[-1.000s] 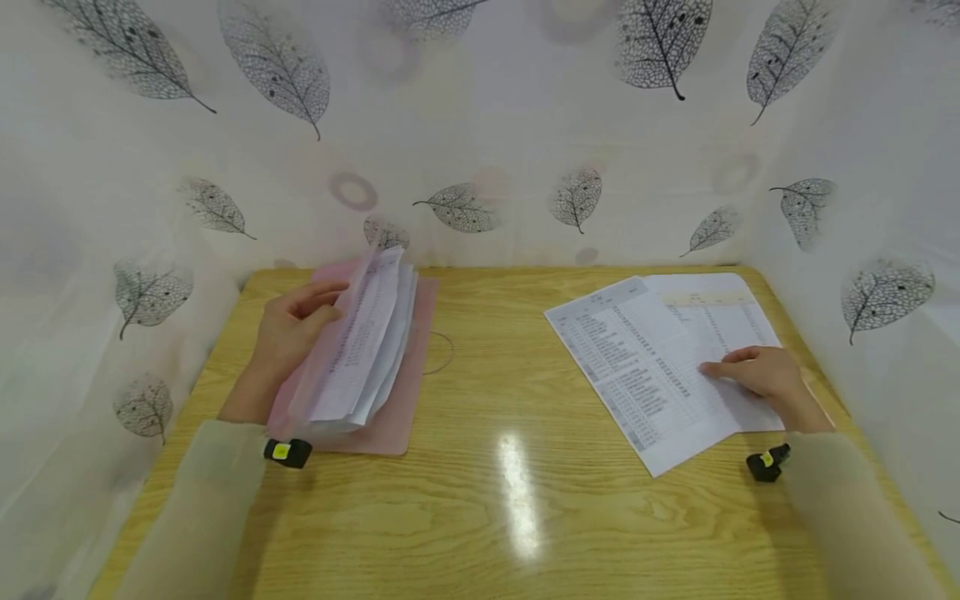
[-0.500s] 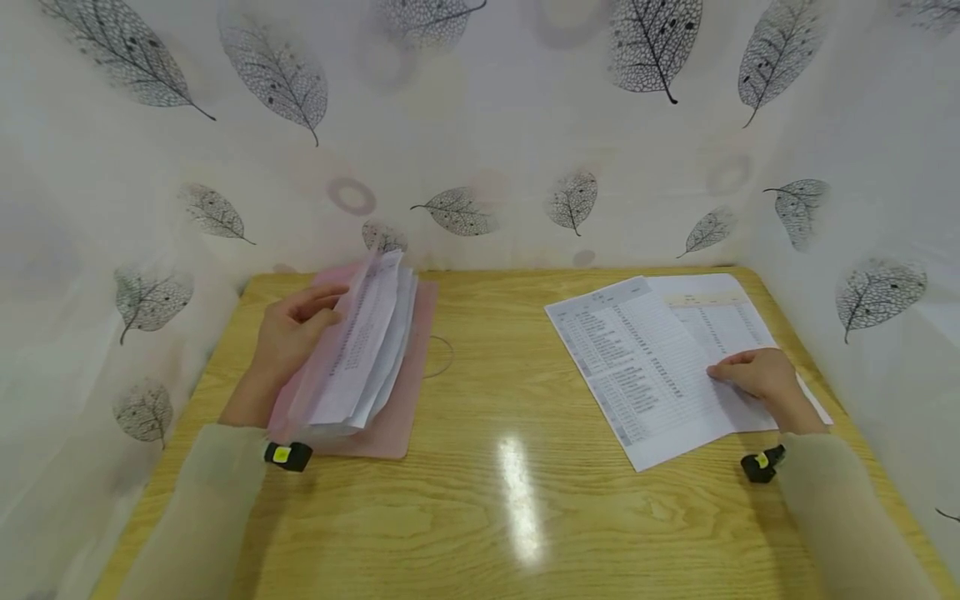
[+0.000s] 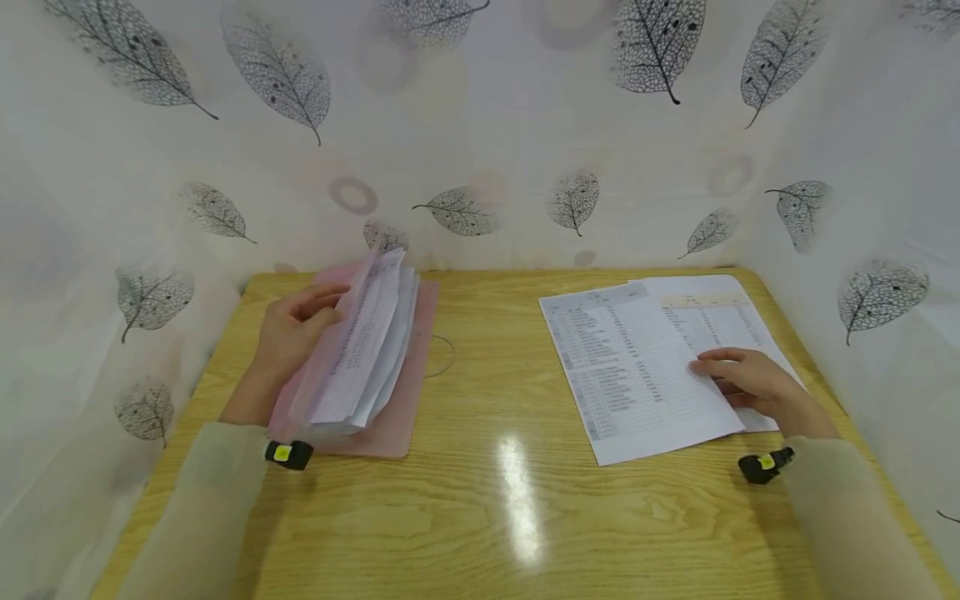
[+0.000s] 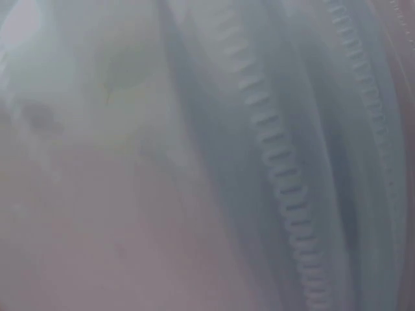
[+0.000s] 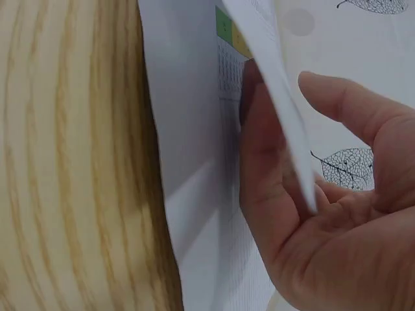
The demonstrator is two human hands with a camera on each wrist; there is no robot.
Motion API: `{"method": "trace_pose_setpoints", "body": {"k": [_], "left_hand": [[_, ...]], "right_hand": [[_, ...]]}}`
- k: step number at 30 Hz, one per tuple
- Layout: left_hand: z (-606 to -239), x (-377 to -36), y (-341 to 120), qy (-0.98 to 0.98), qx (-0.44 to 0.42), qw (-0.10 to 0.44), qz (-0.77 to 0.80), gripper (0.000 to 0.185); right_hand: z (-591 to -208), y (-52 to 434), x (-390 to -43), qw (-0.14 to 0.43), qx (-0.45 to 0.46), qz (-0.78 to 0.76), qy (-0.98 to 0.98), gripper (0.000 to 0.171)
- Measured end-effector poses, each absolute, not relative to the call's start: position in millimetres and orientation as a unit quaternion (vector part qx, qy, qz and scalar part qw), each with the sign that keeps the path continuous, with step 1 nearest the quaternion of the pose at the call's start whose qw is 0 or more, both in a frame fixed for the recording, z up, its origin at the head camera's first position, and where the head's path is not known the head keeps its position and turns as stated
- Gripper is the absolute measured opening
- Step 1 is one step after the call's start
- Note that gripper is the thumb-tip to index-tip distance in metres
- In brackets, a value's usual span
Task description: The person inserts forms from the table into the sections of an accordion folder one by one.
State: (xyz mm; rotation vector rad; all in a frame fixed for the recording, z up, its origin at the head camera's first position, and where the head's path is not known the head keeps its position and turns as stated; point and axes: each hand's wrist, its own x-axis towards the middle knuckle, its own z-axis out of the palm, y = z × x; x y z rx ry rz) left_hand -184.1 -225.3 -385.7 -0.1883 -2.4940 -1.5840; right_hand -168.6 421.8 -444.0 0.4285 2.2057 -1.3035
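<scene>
My left hand grips the raised cover of a pink folder at left in the head view. Its plastic sleeves hold printed papers, fanned partly open. The left wrist view shows only a blurred close-up of translucent sleeves with notched edges. At right, my right hand holds a printed sheet at its right edge. In the right wrist view the sheet's edge runs between the thumb and the bent fingers; the thumb looks slightly apart from it. More printed papers lie beneath, partly covered.
A wooden table carries everything. A thin elastic loop sticks out from the folder's right side. A white cloth backdrop with leaf prints encloses the back and both sides.
The upper sheet has slid left and turned, its near corner swinging left and uncovering more of the papers beneath. My right hand has shifted slightly. The left hand and folder keep their place.
</scene>
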Motion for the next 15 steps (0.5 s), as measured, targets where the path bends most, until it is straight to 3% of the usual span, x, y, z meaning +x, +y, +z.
{"method": "trace_pose_setpoints", "body": {"k": [5, 13, 15], "left_hand": [[-385.5, -183.7, -224.5, -0.839, -0.058, 0.087, -0.534, 0.036], [-385.5, -184.6, -223.4, -0.840, -0.060, 0.090, -0.531, 0.036], [-385.4, -185.2, -223.4, -0.840, -0.063, 0.092, -0.531, 0.036]], "right_hand": [[-445.4, 415.2, -170.0, 0.273, 0.141, -0.496, 0.812, 0.082], [-449.8, 410.6, -168.9, 0.295, 0.121, -0.543, 0.777, 0.036], [-453.1, 408.4, -167.9, 0.302, 0.108, -0.561, 0.763, 0.040]]}}
